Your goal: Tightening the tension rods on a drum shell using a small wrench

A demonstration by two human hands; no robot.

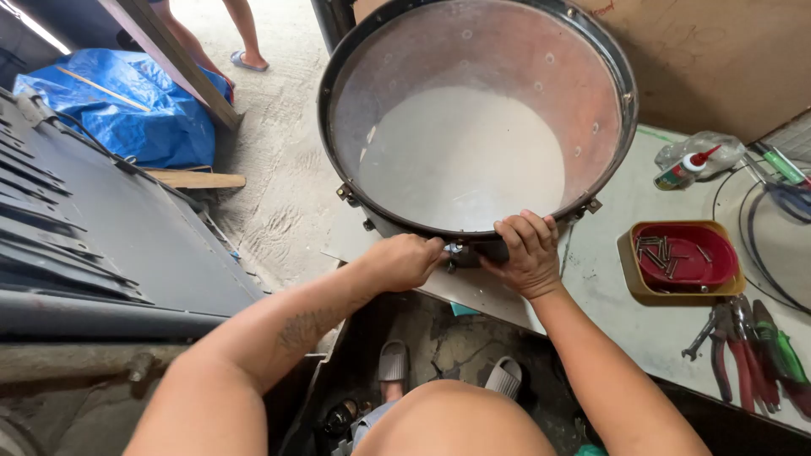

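Note:
A large round drum shell with a black rim stands on the bench, its open side facing me and a pale skin at the bottom. My right hand grips the near rim, fingers curled over the edge. My left hand is closed around a small metal fitting at the rim's near side, right beside the right hand. What my left fingers hold is mostly hidden.
A yellow tray with a red dish of small metal pins sits to the right. Pliers and green-handled tools lie near the bench edge. A glue bottle and cables are farther right. A blue tarp and another person's legs are at the far left.

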